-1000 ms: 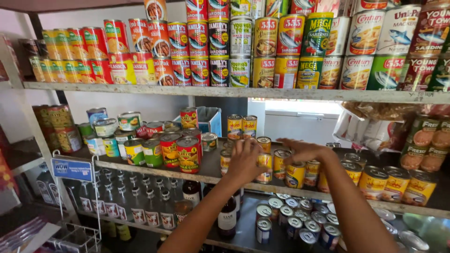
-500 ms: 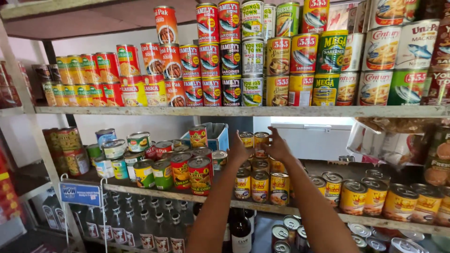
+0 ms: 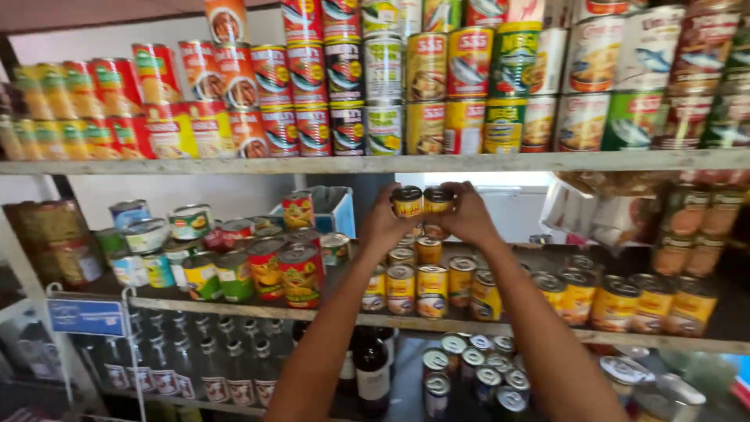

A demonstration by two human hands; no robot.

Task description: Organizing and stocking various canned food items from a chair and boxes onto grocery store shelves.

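Head view: the person has both hands up at the back of the middle shelf (image 3: 234, 306). The left hand (image 3: 383, 225) is closed round a small yellow can (image 3: 407, 202), and the right hand (image 3: 467, 215) is closed round a second can (image 3: 436, 201) touching the first, so the hands sit close together, nearly thumb to thumb. Both cans are held just above the stack (image 3: 426, 273) of matching yellow cans right under the hands.

As for progress, looks like a stack being built or picked over: several tiers of cans already stand below, and the two in hand aren't resting on anything yet.

Room is tight. The upper shelf (image 3: 375, 164) edge runs just above the knuckles. Left of the left hand stand red and green cans (image 3: 269, 270), close by. Right of the right hand is a gap, then another row (image 3: 625, 297). Below the forearms are bottles (image 3: 371, 367) and more tins (image 3: 469, 367).
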